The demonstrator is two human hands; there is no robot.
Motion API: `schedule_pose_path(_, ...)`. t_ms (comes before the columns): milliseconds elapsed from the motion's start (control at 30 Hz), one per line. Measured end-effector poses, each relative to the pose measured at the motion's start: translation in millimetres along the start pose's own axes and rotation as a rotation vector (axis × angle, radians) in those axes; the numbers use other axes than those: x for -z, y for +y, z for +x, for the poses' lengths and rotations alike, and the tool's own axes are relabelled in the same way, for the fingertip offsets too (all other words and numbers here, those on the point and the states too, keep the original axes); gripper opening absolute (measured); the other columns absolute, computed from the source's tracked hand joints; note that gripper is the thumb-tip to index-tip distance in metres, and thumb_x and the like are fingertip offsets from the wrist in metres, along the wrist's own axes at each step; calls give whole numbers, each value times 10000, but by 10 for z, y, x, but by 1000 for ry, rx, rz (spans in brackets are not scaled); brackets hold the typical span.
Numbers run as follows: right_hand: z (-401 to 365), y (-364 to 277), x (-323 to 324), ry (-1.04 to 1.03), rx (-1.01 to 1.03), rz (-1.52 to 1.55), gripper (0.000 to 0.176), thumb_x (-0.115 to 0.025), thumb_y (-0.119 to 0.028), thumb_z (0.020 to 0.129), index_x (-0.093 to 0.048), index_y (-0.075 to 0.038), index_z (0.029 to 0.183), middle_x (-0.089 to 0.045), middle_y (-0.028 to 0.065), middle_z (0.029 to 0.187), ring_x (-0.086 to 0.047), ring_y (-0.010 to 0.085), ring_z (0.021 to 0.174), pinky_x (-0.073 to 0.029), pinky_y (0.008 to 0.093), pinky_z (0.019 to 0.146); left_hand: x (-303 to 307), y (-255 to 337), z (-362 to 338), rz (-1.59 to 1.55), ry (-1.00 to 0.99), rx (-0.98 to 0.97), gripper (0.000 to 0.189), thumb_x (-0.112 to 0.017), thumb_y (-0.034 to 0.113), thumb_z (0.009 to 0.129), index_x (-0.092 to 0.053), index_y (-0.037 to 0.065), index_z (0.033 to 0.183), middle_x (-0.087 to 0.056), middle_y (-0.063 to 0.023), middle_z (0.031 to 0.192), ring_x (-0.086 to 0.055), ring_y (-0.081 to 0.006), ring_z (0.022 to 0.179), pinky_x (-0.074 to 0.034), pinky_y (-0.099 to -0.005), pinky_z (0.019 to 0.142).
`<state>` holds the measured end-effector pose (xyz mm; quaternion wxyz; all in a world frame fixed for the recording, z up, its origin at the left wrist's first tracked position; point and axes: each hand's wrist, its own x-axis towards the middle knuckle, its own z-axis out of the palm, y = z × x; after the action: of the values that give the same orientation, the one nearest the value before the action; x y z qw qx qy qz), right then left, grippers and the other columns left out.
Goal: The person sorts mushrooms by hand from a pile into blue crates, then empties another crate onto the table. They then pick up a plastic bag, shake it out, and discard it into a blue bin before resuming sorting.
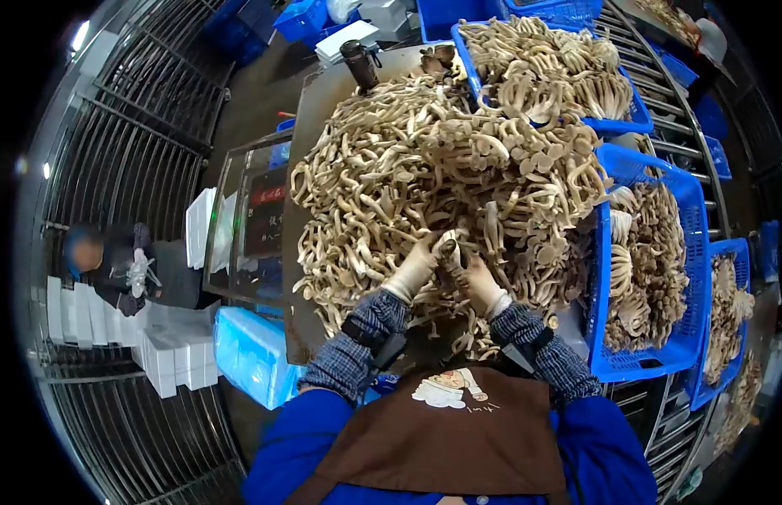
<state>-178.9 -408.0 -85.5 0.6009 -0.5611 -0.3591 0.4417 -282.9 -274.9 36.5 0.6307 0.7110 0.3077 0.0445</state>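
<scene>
A large heap of long-stemmed mushrooms (391, 160) with pale stems and brownish caps covers the table in front of me. At the heap's near side, my left hand (414, 268), in a pale glove, has its fingers closed around a mushroom (447, 240). Close beside it, my right hand (479, 282), also gloved, grips the same small cluster from the other side. A darker part shows between the two hands, too small to make out. The fingertips are partly hidden by the mushrooms.
Blue baskets (696, 278) of mushrooms stand along the right, one (642, 118) at the back right. A dark bottle (358, 66) stands at the table's far left corner. On the left are a framed sign (265, 215), white boxes (176, 345), a blue-wrapped pack (248, 353) and another person (168, 273).
</scene>
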Motion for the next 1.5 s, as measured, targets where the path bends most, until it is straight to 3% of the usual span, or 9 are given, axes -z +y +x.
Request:
schedule_pose_path(233,-208,-517,163,28,-470,44,511,-645,-216,871,-449,58,1255,-625,142,1060,-599,231,901,-477,332,828,145,-347,-467,-941,-55,296,447,-556,205,940,-426,1,1316,-572,-106,1154,-559,-172,1003,-504,-295,791)
schedule_pose_path(400,-392,-467,-57,-145,-234,-355,485,-601,-211,876,-460,24,1276,-621,196,1084,-608,256,946,-482,335,821,-185,-244,-501,-584,60,189,549,-651,78,841,-408,-5,1326,-569,-90,1136,-593,-165,914,-513,-256,735)
schedule_pose_path(533,-369,-784,-17,245,-487,-599,534,-618,-150,846,-421,15,1314,-635,138,976,-609,184,790,-508,298,709,-89,-562,-406,-464,251,161,498,-646,114,855,-445,-31,1287,-587,-114,1091,-591,-171,917,-521,-269,731)
schedule_pose_path(733,-384,-553,-205,-109,-298,31,454,-611,-135,885,-442,26,1275,-643,74,905,-587,144,738,-491,248,667,-246,-852,-352,-567,112,97,433,-470,44,934,-405,47,1362,-593,-89,1120,-601,-163,929,-534,-283,768)
schedule_pose_path(933,-318,-641,-130,133,-525,376,361,-652,-110,846,-529,26,1156,-614,130,1074,-613,184,904,-519,290,723,-166,-759,-586,-689,121,168,452,-462,-14,910,-412,59,1353,-594,-95,1112,-611,-181,915,-550,-306,761)
schedule_pose_path(1000,-327,-598,-235,13,-497,225,368,-623,-85,856,-514,32,1188,-618,135,1073,-626,231,928,-516,304,775,-173,-839,-590,-770,78,91,449,-510,-18,890,-434,48,1328,-601,-100,1086,-620,-181,878,-559,-308,726)
schedule_pose_path(1067,-229,462,-6,-176,118,-298,347,-644,-121,854,-554,27,1155,-630,86,1035,-609,158,864,-513,280,745,-171,-873,-582,-760,105,114,448,-528,-22,878,-446,45,1314,-600,-92,1080,-617,-178,874,-557,-306,726)
schedule_pose_path(1167,-264,-784,-222,-74,-381,-71,542,-695,-149,812,-481,59,1264,-623,102,1078,-567,133,895,-465,261,796,-141,-650,-660,-709,189,243,391,-584,6,861,-509,9,1245,-611,-80,1071,-602,-162,894,-522,-279,752)
schedule_pose_path(1500,-160,-763,-156,-26,-228,-764,624,-652,-358,821,-462,11,1288,-602,242,1118,-603,357,1003,-465,388,884,105,-871,-475,-270,187,158,419,-478,0,871,-489,1,1290,-628,-128,1092,-596,-173,898,-490,-277,799)
